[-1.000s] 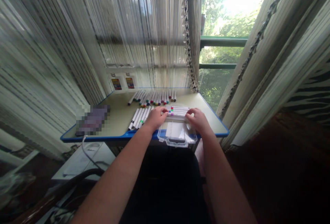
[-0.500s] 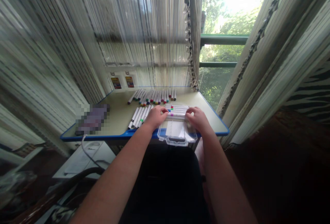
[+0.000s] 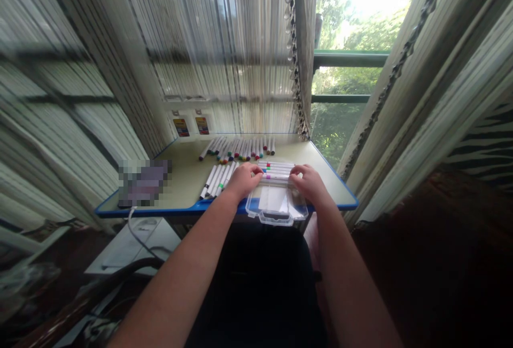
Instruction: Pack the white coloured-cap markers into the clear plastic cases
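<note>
A clear plastic case [image 3: 276, 210] lies open at the table's near edge, its lid hanging over the blue rim. Several white markers with coloured caps [image 3: 277, 170] lie side by side in its far half. My left hand [image 3: 243, 179] has its fingers curled against the left ends of these markers. My right hand [image 3: 306, 182] is curled against their right ends. Several loose markers [image 3: 216, 179] lie just left of my left hand.
A row of several more markers [image 3: 239, 149] lies near the back of the beige table [image 3: 180, 177]. A blurred-out object [image 3: 142, 182] sits at its left. Striped curtains hang behind and on both sides, with a window [image 3: 344, 97] at the right.
Both hands stay at the ends of the markers in the case, shifting only slightly. The view has moved a little.
</note>
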{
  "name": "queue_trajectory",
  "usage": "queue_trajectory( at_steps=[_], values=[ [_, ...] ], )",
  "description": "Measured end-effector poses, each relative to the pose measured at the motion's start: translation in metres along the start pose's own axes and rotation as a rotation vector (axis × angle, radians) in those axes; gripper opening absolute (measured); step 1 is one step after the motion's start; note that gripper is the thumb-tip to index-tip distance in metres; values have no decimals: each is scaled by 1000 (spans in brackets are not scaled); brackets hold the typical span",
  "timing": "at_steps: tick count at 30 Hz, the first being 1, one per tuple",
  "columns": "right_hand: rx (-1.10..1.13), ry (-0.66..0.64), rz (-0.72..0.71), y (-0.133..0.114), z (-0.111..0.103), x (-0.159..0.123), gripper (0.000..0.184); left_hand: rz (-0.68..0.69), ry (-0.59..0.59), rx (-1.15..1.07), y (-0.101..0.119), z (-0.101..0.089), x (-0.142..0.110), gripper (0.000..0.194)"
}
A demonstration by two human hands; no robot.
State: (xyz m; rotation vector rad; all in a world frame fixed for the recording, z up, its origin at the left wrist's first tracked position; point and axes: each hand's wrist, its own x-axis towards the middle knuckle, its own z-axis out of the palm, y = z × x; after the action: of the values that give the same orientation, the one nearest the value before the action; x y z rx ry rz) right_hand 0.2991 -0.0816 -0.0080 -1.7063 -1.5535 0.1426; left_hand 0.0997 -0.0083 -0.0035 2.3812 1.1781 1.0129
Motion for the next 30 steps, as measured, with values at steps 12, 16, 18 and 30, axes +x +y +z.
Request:
queue_trajectory(
  at_steps=[12, 16, 18, 30],
  values=[
    [75, 10, -8, 5, 2, 2, 26, 40, -48, 28, 0, 0, 0, 18],
    [87, -12, -11, 6, 3, 3, 25, 33, -40, 22, 0, 0, -1, 19],
    [101, -19, -3, 6, 3, 3, 27, 31, -40, 22, 0, 0, -1, 19],
    [95, -50, 13, 4, 2, 3, 26, 34, -39, 12, -1, 1, -1, 19]
  ],
)
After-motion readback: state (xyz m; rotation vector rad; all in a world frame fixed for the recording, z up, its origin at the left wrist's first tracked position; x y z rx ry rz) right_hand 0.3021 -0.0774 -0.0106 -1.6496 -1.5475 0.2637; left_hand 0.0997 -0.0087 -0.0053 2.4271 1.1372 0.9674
